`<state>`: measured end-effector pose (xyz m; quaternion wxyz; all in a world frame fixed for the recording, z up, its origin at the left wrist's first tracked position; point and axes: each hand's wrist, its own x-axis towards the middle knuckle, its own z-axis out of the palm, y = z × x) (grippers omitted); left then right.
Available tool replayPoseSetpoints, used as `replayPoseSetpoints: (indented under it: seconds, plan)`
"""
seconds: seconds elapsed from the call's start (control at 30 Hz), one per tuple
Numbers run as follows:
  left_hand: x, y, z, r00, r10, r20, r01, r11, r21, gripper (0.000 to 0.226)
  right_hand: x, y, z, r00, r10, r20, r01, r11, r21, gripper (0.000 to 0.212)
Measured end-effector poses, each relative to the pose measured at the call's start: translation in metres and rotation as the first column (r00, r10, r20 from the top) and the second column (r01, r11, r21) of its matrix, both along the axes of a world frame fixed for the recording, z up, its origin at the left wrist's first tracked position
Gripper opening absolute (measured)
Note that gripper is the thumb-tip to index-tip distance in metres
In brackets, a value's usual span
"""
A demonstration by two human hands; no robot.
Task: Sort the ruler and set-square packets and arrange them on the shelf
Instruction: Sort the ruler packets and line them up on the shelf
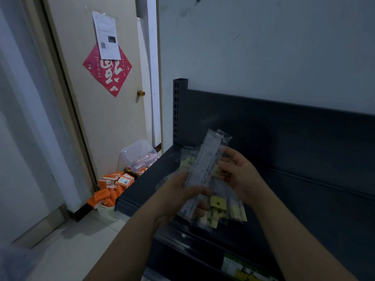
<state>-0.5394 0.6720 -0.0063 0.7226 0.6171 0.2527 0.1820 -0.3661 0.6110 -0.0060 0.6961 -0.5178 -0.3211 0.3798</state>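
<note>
**Clear plastic ruler packet [205, 165] held over the shelf [304, 199]**

It tops the bundle, its long axis slanting up and away from the left hand [178, 195], which grips the lower end. The right hand [239, 175], just to its right, pinches the yellow-carded packets [218, 203] behind. The dark shelf lies beneath both hands.

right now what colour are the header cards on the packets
Pale yellow header cards on the packets, head view.
</note>
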Motion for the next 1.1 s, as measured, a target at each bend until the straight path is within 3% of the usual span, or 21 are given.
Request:
replayPoseSetpoints:
  seconds: [0.07,0.13,0.27,0.47,0.6,0.77,0.93,1.1]
  plan:
    - [-0.005,0.003,0.002,0.999,0.044,-0.020,-0.043,0.998,0.041,0.022,0.001,0.002,-0.002,0.999,-0.038,0.015,0.039,0.999,-0.026,0.041]
    - [-0.009,0.015,0.003,0.975,0.218,-0.052,-0.210,0.969,0.130,0.014,0.000,0.004,-0.004,0.989,-0.088,0.119,0.102,0.988,-0.116,0.039]
    - [-0.014,0.043,0.003,0.886,0.457,-0.083,-0.441,0.883,0.159,0.020,-0.004,0.006,-0.012,0.810,0.051,0.584,0.194,0.917,-0.349,0.026]
    - [-0.005,0.048,-0.001,0.881,0.426,-0.205,-0.363,0.887,0.284,0.009,-0.010,0.009,-0.014,0.489,0.291,0.823,0.156,0.898,-0.410,0.028]
    - [0.006,0.047,0.006,0.881,0.418,-0.221,-0.354,0.893,0.278,0.012,-0.003,0.009,-0.022,0.408,0.375,0.832,0.117,0.883,-0.455,0.038]
    - [0.020,0.049,0.018,0.877,0.378,-0.296,-0.281,0.905,0.320,0.023,0.001,0.014,-0.032,0.373,0.437,0.819,0.111,0.855,-0.507,0.049]
    - [0.028,0.056,0.008,0.883,0.348,-0.314,-0.256,0.920,0.297,0.018,0.004,0.011,-0.033,0.417,0.432,0.800,0.074,0.861,-0.503,0.048]
    - [0.018,0.064,0.003,0.865,0.441,-0.239,-0.363,0.879,0.307,0.025,0.002,0.007,-0.027,0.546,0.336,0.768,0.030,0.908,-0.418,0.035]
